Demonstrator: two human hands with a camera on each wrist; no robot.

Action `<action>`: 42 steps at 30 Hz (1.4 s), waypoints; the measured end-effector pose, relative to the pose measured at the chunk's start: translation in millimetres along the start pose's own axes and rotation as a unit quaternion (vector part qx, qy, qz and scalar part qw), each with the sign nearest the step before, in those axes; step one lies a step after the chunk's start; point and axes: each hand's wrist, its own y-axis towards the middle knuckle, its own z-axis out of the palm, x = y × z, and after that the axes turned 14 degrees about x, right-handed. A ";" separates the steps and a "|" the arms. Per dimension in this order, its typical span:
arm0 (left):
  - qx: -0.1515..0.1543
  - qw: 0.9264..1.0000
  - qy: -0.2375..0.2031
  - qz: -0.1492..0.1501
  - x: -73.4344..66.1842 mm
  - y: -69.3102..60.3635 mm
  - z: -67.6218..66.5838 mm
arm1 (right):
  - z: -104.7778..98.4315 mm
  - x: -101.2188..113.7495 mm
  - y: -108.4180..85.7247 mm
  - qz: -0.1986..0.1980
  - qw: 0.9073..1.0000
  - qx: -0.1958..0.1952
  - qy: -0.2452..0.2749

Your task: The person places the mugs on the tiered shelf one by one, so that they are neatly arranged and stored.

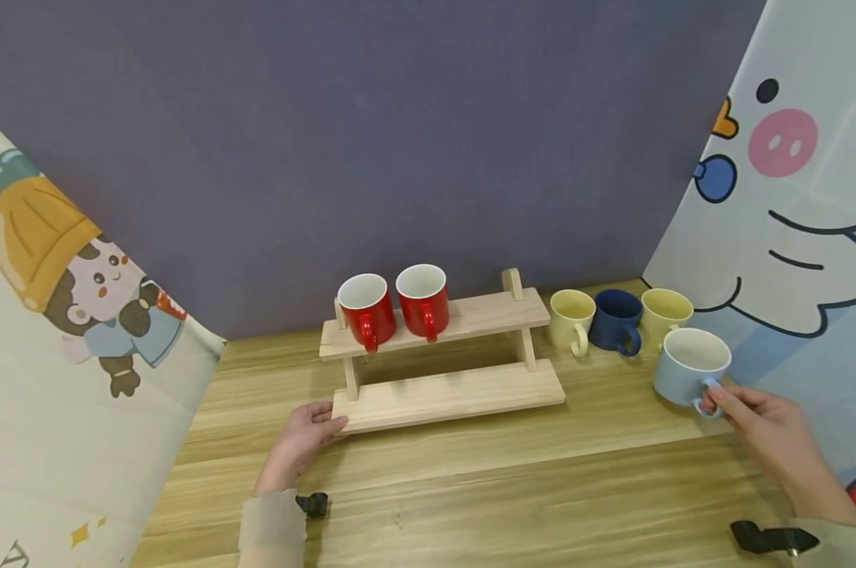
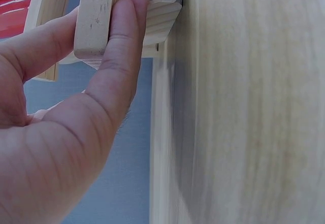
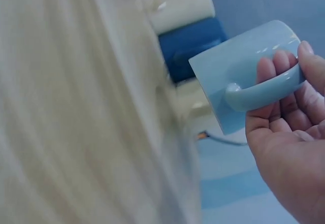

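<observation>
My left hand [image 1: 303, 442] grips the left end of the lower board of a two-tier wooden rack [image 1: 449, 397], thumb on top; in the left wrist view, fingers lie along the board's [image 2: 94, 23] underside. Two red mugs [image 1: 376, 319] [image 1: 428, 304] stand on the upper board's left half, handles toward the front. My right hand [image 1: 771, 434] pinches the handle of a light blue mug [image 1: 690, 371]. The right wrist view shows this mug [image 3: 244, 61] off the table, fingers [image 3: 274, 66] through its handle.
Right of the rack stand a yellow mug [image 1: 568, 319], a dark blue mug [image 1: 614, 319] and another yellow mug [image 1: 662, 314] in a row on the wooden table [image 1: 470, 505]. A grey panel [image 1: 399, 142] rises behind, with printed cloths [image 1: 65, 410] [image 1: 818, 276] at both sides.
</observation>
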 end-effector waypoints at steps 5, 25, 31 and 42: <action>0.002 1.000 0.000 0.000 0.1 -1.1 0.1 | 7.2 22.4 1.0 0.002 0.999 -0.011 -0.052; 0.005 1.000 -0.008 0.004 -2.2 0.9 1.5 | 72.3 119.2 28.2 -0.122 0.991 0.001 0.054; 0.008 1.000 -0.012 0.007 -1.1 1.9 0.6 | 93.5 140.0 40.4 -0.119 0.992 0.005 0.033; 0.013 1.000 -0.024 0.008 -1.8 0.9 0.3 | 140.1 181.1 73.9 -0.165 0.976 0.029 0.138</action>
